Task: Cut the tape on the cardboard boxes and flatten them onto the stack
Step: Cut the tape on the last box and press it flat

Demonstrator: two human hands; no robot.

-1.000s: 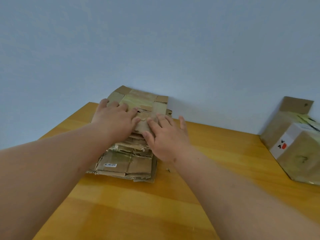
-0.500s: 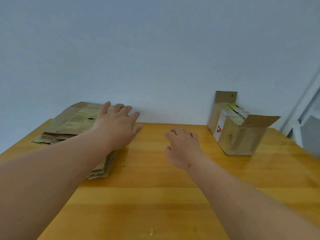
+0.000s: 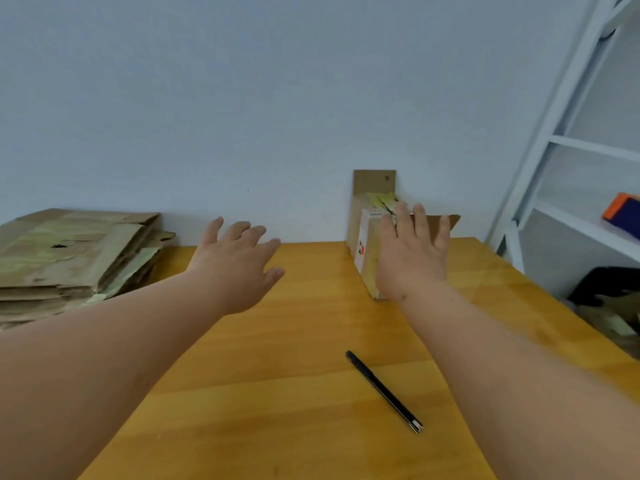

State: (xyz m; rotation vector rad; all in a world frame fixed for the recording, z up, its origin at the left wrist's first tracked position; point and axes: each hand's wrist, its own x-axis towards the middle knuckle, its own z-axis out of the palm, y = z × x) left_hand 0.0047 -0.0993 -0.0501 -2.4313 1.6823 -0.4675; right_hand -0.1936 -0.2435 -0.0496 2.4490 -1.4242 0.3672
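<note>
R hand fingers straight, spread, held in front of the one cardboard box still standing at the back of the wooden table by the wall. Can't tell if the fingers touch it or hover just short; nothing gripped. L hand also flat, fingers spread, over bare tabletop between the box and the stack of flattened boxes, touching neither.

Progress, as I read it: stack at far L already holds many flattened boxes, so most of the job looks done. Left: 1 box. Its top flaps stand open (one flap up against the wall, another out to the R), so top tape looks cut; bottom tape not visible, prob still to cut, then flatten and move across to the stack.

Count: 2 hands, both empty. 1 upright box w/ white label. 1 stack; layers too many and too blurred to count. 1 slim black knife or pen-like cutter lying on the table near R forearm, well apart from the box. White shelf frame at R, w/ 1 orange-and-blue item on it.
</note>
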